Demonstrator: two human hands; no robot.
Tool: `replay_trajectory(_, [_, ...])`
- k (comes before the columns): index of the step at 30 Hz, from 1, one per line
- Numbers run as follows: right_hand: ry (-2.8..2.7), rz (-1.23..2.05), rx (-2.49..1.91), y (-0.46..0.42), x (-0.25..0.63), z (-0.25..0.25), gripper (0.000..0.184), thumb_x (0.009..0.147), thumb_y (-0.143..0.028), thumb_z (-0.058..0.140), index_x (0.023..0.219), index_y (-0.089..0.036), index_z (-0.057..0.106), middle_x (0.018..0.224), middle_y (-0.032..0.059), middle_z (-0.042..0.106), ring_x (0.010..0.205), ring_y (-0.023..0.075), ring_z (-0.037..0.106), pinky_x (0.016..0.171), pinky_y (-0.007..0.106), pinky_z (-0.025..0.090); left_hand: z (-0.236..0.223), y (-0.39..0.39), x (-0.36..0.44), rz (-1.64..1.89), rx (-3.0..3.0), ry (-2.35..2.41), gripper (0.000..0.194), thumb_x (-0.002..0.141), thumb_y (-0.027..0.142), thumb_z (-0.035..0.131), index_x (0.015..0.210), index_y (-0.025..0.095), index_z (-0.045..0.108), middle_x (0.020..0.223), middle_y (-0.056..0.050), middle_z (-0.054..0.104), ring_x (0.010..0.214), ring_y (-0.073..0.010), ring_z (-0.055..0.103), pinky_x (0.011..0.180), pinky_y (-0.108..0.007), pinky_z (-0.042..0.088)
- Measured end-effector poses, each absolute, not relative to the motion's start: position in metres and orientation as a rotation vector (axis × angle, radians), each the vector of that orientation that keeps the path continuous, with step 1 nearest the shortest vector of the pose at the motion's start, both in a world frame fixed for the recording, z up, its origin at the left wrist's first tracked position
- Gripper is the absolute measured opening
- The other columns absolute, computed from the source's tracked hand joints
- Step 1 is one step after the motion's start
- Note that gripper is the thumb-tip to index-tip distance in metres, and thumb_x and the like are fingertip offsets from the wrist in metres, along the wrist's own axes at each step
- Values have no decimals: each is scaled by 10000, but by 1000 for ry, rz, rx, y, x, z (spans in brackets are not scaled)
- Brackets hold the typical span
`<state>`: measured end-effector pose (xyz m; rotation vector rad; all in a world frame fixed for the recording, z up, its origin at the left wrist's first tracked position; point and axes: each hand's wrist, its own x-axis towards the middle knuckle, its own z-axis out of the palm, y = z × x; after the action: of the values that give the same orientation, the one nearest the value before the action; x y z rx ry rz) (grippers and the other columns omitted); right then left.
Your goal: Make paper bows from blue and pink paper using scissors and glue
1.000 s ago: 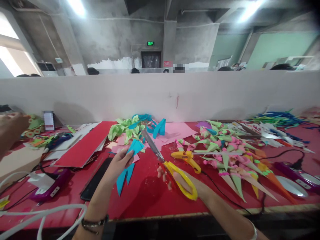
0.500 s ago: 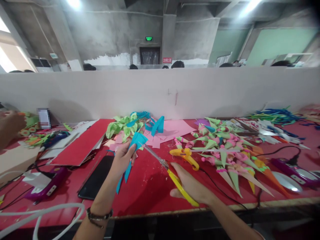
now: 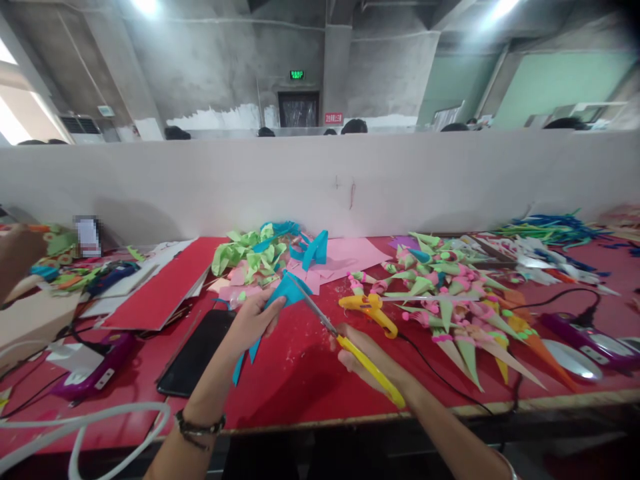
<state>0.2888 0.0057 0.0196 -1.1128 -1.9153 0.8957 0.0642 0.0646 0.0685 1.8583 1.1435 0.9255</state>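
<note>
My left hand (image 3: pixel 259 319) pinches a piece of blue paper (image 3: pixel 290 291), with blue strips hanging below the fingers. In my right hand (image 3: pixel 363 357) are yellow-handled scissors (image 3: pixel 373 370), their blades reaching up and left to the blue paper. The blade tips lie at the paper's upper edge; whether they are cutting into it I cannot tell. Just right of the scissors, a yellow glue gun (image 3: pixel 367 305) rests on the red table (image 3: pixel 290 400). Behind the paper are crumpled light green paper pieces (image 3: pixel 250 257) and a folded blue strip (image 3: pixel 316 251).
A pile of green and pink paper cones (image 3: pixel 455 293) covers the right side. On the left lie a black phone (image 3: pixel 197 357), a red board (image 3: pixel 165 290) and a purple power strip (image 3: pixel 95 373). Another person's hand (image 3: pixel 20 257) shows at far left. A white partition (image 3: pixel 225 180) stands behind.
The blue paper has turned and tilted to the right in my left hand. The scissors and my right hand have shifted slightly; the blades now overlap the paper's upper part.
</note>
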Motion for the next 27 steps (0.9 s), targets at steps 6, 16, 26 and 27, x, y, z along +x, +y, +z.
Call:
replay_trajectory(6, [-1930,932,-1035,7,287,23,351,820,-488,340,807,-161,465,588,-27,427,490,95,397,465,240,339,73,70,67,874,1846,1113,292,805,428,398,650,181,416,317,112,359,273,-50,295,343,-171,240])
replay_trajectory(16, [-1901,915,-1234,0,287,33,300,810,-454,375,793,-175,484,473,-51,394,435,106,390,451,242,325,81,71,65,819,1909,1066,305,805,410,399,593,191,388,352,95,372,328,-59,313,392,-182,268])
replay_trajectory(26, [-1837,966,-1260,4,288,31,337,785,-503,408,683,-182,395,471,-61,390,354,56,340,348,197,231,78,77,63,810,1810,1048,349,749,473,436,562,180,456,438,50,459,402,-76,422,437,-193,359])
replay_trajectory(27, [-1833,977,-1265,4,288,32,346,783,-510,408,676,-183,383,470,-62,388,349,53,339,342,194,224,77,77,63,804,1807,1051,357,746,480,437,556,179,456,440,47,462,402,-77,424,437,-193,362])
